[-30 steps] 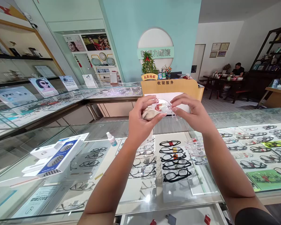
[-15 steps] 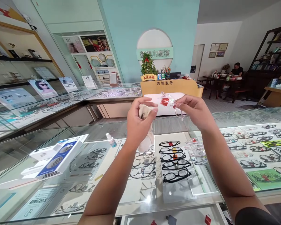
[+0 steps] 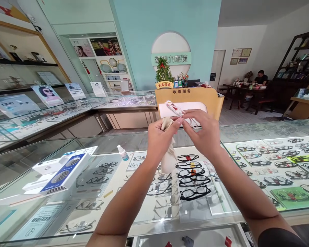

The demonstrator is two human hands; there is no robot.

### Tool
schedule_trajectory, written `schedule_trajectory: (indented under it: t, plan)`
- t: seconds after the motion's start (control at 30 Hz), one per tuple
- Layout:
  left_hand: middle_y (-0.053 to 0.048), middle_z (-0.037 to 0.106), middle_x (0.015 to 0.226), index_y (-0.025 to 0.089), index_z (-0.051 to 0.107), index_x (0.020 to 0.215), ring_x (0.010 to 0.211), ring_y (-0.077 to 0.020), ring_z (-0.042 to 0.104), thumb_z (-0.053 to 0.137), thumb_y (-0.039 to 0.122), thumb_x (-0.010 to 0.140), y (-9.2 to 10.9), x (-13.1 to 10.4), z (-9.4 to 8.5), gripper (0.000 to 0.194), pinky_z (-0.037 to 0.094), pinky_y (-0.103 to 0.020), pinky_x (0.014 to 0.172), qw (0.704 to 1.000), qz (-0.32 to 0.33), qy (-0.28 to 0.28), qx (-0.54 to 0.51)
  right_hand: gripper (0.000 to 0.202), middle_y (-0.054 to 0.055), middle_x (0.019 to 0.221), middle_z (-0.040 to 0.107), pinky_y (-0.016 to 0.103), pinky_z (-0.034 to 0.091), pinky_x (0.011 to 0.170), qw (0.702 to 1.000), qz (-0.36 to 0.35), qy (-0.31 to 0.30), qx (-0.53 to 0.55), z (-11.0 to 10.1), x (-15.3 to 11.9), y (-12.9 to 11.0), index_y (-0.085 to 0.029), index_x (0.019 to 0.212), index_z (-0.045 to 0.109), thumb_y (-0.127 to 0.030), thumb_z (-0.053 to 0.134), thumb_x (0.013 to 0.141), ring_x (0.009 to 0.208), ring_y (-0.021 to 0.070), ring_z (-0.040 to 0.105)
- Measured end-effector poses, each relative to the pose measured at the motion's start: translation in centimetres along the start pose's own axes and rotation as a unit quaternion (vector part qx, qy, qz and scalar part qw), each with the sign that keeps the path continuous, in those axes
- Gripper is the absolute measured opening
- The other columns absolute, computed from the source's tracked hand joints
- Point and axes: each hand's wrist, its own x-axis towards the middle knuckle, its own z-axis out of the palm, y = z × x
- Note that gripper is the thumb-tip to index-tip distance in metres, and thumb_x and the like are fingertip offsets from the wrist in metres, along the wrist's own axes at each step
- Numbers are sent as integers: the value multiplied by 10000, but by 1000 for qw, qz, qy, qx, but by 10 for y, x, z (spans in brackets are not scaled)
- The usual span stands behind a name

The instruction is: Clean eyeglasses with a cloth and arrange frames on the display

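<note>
Cloth [image 3: 169, 160] in left hand [image 3: 159, 139]; glasses [image 3: 173, 109] in right hand [image 3: 206, 132].

This is an eyewear shop. The landmark is a light-wood service counter [image 3: 190, 97] with dark Chinese lettering on its front. Above and behind it, a round white wall sign [image 3: 171, 51] carries a pale green band of Chinese characters. Left of the counter runs a long glass-topped display case [image 3: 123, 100] filled with small frames. Nearer than the counter, a clear glass showcase [image 3: 141, 219] holds rows of black-rimmed eyeglasses [image 3: 194, 181]. Far left stands a white poster of a face in dark sunglasses [image 3: 47, 94].
</note>
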Motion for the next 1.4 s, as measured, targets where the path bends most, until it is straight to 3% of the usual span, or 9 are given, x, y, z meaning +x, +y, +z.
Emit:
schedule_trajectory:
  t: [0.2, 0.3, 0.47, 0.53, 0.6, 0.77, 0.87, 1.1, 1.4]
  plan:
    - [7, 646, 650, 222, 837, 861, 591, -130, 511, 909, 623, 788, 2, 0, -2, 414, 412, -279, 556, 1000, 6, 12, -26, 180, 79, 1256, 838, 498, 587, 1011, 997, -26, -62, -39, -20, 0, -26, -277, 1184, 751, -255, 669, 1025, 1171, 310, 771]
    - [5, 639, 624, 233, 856, 861, 564, -128, 484, 915, 589, 792, 11, -3, -5, 367, 394, -281, 530, 1000, 17, 8, -4, 240, 38, 1081, 822, 419, 605, 963, 998, 24, -66, 2, -44, 0, -26, -295, 1251, 718, -272, 685, 1014, 1012, 246, 765]
    - [4, 657, 614, 238, 872, 839, 553, -130, 482, 896, 528, 815, 28, -19, -6, 292, 367, -285, 528, 995, 54, -37, 69, 501, -19, 875, 678, 359, 573, 893, 985, 126, -65, -102, -112, -49, 55, -252, 1431, 614, -180, 625, 935, 807, 202, 675]
    - [-6, 719, 679, 240, 878, 860, 591, -145, 544, 867, 504, 842, 32, -30, 1, 265, 393, -290, 564, 989, 67, -86, 97, 490, 27, 905, 710, 353, 525, 862, 943, 204, -148, -216, -152, -91, 99, -200, 1445, 621, -189, 597, 956, 853, 233, 693]
    - [-6, 752, 715, 246, 882, 901, 615, -160, 581, 829, 507, 872, 35, -42, 13, 268, 396, -295, 588, 977, 65, -156, 132, 471, 71, 965, 757, 334, 464, 819, 854, 312, -249, -335, -195, -136, 130, -193, 1481, 614, -185, 537, 1017, 899, 252, 694]
    - [7, 713, 670, 247, 833, 856, 603, -177, 572, 733, 474, 935, 34, -65, 62, 260, 334, -303, 606, 903, 63, -337, 260, 352, 189, 1114, 805, 353, 378, 725, 785, 395, -258, -403, -270, -217, 152, -131, 1270, 738, -93, 496, 1016, 856, 276, 684]
    - [-19, 714, 707, 235, 755, 760, 654, -203, 599, 712, 399, 938, 31, -71, 95, 247, 310, -322, 630, 851, 89, -392, 339, 375, 198, 1229, 796, 352, 379, 747, 774, 403, -246, -421, -283, -235, 156, -141, 1307, 739, -109, 467, 1052, 902, 269, 691]
    - [-73, 683, 699, 224, 643, 693, 716, -272, 655, 755, 395, 912, 13, -86, 154, 299, 310, -360, 644, 748, 67, -482, 451, 389, 185, 1108, 820, 356, 342, 749, 761, 408, -249, -438, -286, -243, 171, -151, 1349, 743, -225, 446, 1109, 892, 263, 673]
    - [-118, 780, 887, 202, 728, 808, 879, -305, 735, 802, 410, 864, -29, -106, 192, 228, 440, -355, 709, 681, 28, -537, 497, 330, 158, 1058, 831, 356, 330, 735, 764, 412, -234, -438, -286, -243, 171, -173, 1319, 736, -245, 512, 1087, 895, 254, 688]
